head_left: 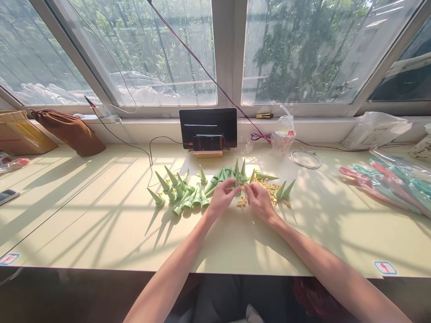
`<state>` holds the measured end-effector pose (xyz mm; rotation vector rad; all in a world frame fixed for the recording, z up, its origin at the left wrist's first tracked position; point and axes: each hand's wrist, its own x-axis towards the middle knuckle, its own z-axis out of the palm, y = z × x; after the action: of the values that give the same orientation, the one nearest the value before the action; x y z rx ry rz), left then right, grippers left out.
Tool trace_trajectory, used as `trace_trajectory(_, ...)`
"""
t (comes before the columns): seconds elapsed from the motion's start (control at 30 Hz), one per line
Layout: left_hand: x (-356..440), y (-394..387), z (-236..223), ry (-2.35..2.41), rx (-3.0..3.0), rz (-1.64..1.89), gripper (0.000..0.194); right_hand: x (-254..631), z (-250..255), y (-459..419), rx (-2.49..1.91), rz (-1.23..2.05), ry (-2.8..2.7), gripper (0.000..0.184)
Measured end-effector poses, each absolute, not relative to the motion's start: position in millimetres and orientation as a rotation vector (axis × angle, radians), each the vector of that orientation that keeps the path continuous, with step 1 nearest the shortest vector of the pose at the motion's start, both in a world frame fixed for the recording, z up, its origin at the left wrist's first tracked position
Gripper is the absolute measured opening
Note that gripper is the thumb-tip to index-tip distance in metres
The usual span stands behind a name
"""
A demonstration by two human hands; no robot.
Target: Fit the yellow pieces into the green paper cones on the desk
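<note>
Both hands meet over the middle of the table, fingers pinched together. Between my left hand (222,196) and my right hand (260,200) shows a small yellow plastic piece (242,189), gripped at the fingertips of both. Fingers partly hide its shape. Just behind the fingertips a green cone-shaped spike (237,178) points up; I cannot tell whether a finger touches it. More green spikes (163,180), some upright and some lying, spread to the left. Small yellow T-shaped pieces (241,204) lie below the fingertips, and a pile of yellow pieces (271,189) sits beside my right hand.
A black tablet (208,123) with a phone (208,142) before it stands at the back. A plastic-bagged cup (284,134) and a coiled cable (305,159) are right of it. Pink and teal bagged items (387,179) lie far right, a brown pouch (69,130) far left.
</note>
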<state>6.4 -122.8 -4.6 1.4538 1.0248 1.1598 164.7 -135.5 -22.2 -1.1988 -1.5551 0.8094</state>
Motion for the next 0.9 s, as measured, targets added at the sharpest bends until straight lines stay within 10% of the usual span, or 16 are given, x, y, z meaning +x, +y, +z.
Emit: trace_trajectory(0.9,5.9,-120.0,-7.5,1.167,1.325,1.190,0.045,164.1,-21.2,-135.5,-1.186,0.753,-1.613,0.034)
